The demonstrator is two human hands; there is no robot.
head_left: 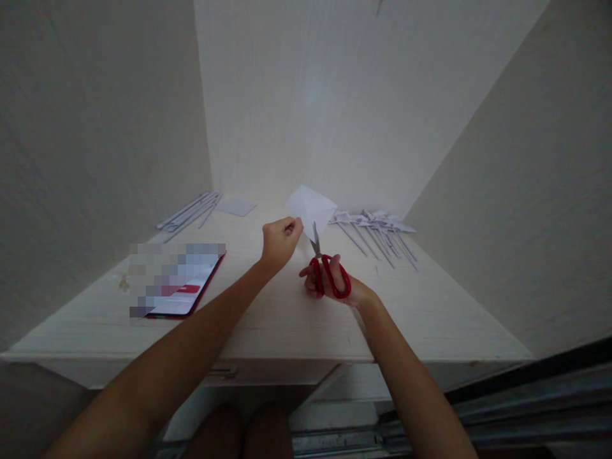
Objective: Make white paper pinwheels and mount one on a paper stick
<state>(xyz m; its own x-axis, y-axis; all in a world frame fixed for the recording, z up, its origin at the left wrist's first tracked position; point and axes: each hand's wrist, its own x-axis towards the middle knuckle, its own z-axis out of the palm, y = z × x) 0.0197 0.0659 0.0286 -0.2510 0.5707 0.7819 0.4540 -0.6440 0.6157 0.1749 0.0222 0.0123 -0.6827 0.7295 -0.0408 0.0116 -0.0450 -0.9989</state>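
Between thumb and fingers, my left hand (281,241) pinches the edge of a white piece of paper (310,205), which is held up above the desk. My right hand (329,280) has its fingers through the red handles of a pair of scissors (316,245). The blades point away from me, slightly apart, and overlap the paper's lower edge in view. Whether they are cutting into it I cannot tell.
At the right back of the desk (287,319) lie several thin paper sticks with white paper pieces at their ends (377,223). Rolled paper sticks (191,211) and a flat paper square (236,206) lie at the left back. A phone (191,284) rests at left. Walls enclose three sides.
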